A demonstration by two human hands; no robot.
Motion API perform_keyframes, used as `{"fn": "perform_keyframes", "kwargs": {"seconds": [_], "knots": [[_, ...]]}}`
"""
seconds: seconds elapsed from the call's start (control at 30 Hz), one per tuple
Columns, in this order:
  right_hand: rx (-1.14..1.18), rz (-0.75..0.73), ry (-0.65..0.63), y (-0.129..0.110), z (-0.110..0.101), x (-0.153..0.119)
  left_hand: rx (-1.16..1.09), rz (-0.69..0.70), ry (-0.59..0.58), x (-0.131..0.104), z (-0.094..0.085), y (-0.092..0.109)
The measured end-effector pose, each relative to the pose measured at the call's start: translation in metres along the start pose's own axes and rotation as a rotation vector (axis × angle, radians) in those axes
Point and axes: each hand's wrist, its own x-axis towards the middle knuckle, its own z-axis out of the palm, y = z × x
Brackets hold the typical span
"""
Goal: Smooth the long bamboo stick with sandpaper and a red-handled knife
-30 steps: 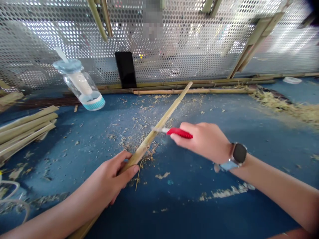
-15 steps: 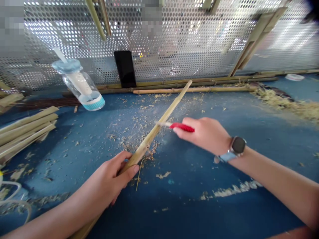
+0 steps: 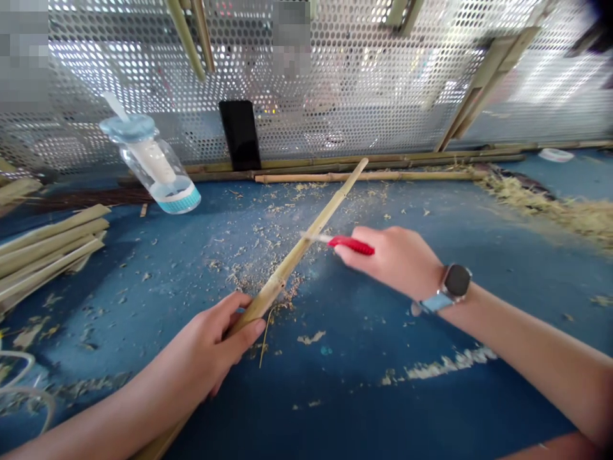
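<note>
The left hand [image 3: 221,342] is wrapped round the near part of a bamboo strip [image 3: 295,257], which slants across the tabletop [image 3: 364,409] toward the far right. The right hand [image 3: 390,257] is clamped on a red-handled tool [image 3: 352,245], its tip, too blurred for me to make out, at the strip; shavings [image 3: 249,263] lie around.

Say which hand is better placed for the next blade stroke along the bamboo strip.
Probably the right hand: it grips the red-handled tool, whose blurred blade is at the bamboo strip. The left hand is wrapped around the strip, so it seems better suited to steadying.
</note>
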Motion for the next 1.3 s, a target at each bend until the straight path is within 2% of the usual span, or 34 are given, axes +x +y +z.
{"fn": "perform_keyframes", "kwargs": {"seconds": [0.07, 0.13, 0.3, 0.37, 0.47, 0.53, 0.7, 0.9, 1.1, 1.23, 1.3], "knots": [[0.073, -0.101, -0.057, -0.010, 0.002, -0.008, 0.004, -0.011, -0.004, 0.000, 0.000, 0.000], [0.101, -0.134, -0.072, -0.010, 0.004, -0.009, 0.000, -0.007, -0.008, 0.000, -0.001, 0.000], [-0.014, 0.064, 0.048, 0.015, 0.005, 0.007, -0.076, -0.013, -0.047, 0.002, -0.002, -0.003], [0.015, 0.037, 0.022, 0.008, 0.004, 0.003, -0.086, -0.013, -0.046, 0.002, -0.002, -0.005], [0.111, -0.108, -0.056, -0.012, 0.006, -0.011, -0.075, -0.021, -0.041, 0.001, -0.002, -0.004], [0.131, -0.129, -0.063, -0.016, 0.007, -0.013, -0.064, -0.020, -0.051, 0.000, -0.002, -0.003], [0.026, 0.056, 0.036, 0.003, 0.008, 0.001, -0.044, -0.022, -0.048, 0.001, -0.002, 0.000], [0.104, -0.117, -0.048, -0.015, 0.006, -0.010, -0.071, -0.017, -0.071, 0.002, -0.002, 0.001], [0.026, 0.049, 0.028, 0.003, 0.005, 0.000, -0.049, -0.029, -0.048, 0.000, -0.001, 0.000], [0.119, -0.103, -0.071, -0.010, 0.006, -0.009, -0.057, -0.025, -0.059, 0.000, -0.001, 0.000], [0.105, -0.105, -0.055, -0.010, 0.006, -0.007, -0.060, -0.028, -0.050, 0.001, -0.002, 0.001]]}}
